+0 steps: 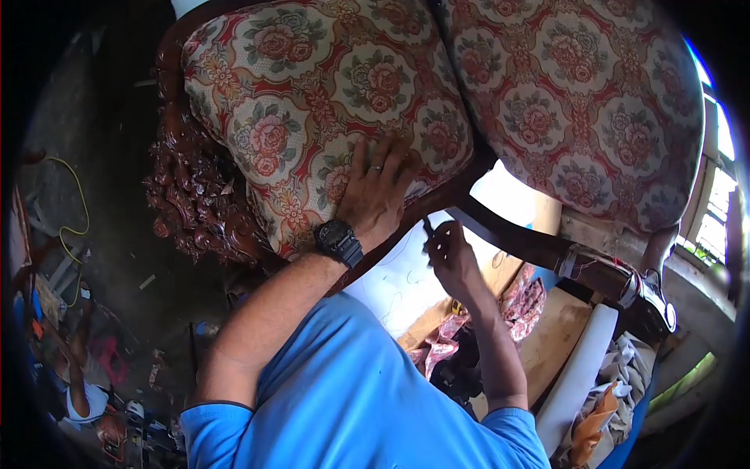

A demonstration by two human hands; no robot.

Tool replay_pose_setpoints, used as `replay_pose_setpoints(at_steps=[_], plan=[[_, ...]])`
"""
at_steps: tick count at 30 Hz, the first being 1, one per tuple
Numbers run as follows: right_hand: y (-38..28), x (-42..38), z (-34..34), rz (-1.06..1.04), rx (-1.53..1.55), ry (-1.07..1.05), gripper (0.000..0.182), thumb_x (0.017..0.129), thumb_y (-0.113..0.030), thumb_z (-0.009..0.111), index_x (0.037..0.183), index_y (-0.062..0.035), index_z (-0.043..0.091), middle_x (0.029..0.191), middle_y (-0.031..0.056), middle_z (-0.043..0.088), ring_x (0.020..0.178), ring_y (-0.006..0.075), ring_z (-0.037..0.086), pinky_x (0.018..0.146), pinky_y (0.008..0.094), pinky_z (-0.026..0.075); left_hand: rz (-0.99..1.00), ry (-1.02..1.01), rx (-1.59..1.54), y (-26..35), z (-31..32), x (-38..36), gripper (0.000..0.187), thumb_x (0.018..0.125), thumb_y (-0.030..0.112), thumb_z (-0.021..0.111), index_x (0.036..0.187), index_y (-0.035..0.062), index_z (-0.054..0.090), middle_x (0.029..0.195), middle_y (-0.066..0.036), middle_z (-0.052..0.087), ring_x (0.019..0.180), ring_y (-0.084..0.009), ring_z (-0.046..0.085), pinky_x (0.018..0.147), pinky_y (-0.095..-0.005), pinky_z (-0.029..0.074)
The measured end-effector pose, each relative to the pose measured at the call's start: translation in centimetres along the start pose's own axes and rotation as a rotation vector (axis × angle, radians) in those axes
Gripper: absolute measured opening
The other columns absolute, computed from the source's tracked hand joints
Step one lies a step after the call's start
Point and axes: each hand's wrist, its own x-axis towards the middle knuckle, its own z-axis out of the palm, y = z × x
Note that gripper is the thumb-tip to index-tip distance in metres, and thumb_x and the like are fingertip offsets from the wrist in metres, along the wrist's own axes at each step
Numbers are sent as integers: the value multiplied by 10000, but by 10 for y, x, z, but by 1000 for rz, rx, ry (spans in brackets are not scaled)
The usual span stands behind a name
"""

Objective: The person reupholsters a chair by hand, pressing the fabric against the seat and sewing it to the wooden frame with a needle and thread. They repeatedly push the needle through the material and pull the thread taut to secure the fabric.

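Observation:
My left hand [375,187], with a ring and a black wristwatch [338,241], lies with spread fingers on the floral upholstered seat [375,82], near its lower edge. Below the dark wooden rail, my right hand [451,254] is closed around a small dark tool [428,227], whose exact kind I cannot make out. Carved glossy wood [199,187] runs along the left side of the seat. A second floral panel [578,117] stands to the right of the first, with a dark gap between them.
Under my right hand is a white sheet [406,281] with loose threads. Red patterned cloth [525,301], a white roll [578,379] and crumpled fabric [625,375] lie at lower right. Another person [78,383] is at lower left, near a yellow cord [84,195].

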Motion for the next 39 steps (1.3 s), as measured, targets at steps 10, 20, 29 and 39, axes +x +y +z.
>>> replay_pose_setpoints(at_steps=[10,20,29,39], plan=[[-37,39,-30,-567,-1190,121,141,930,-173,689,1055,-109,701,1038,72,620,1033,263,598,872,433,511,20,14,7,-3,1,0,667,822,125,777,1464,66,609,1592,-191,464,1568,-399,349,1289,-690,237],[-53,62,-47,-916,-1593,-20,249,835,-275,742,979,-96,838,1095,67,632,1084,252,548,913,412,445,23,9,26,-5,6,-3,699,826,207,850,1467,81,600,1607,-205,458,1580,-413,338,1304,-689,222],[-64,62,-38,-896,-1720,-42,186,838,-295,756,903,-150,854,1067,54,646,1101,264,551,931,430,426,32,45,13,-6,7,-3,719,831,226,864,1476,90,578,1590,-203,468,1580,-409,337,1309,-682,222],[-105,54,-20,-836,-2033,-293,280,903,-337,720,1048,-146,866,1114,75,670,1135,276,546,945,451,416,35,-25,41,-6,5,-3,633,875,205,793,1464,75,600,1610,-206,455,1598,-404,306,1320,-680,170]])
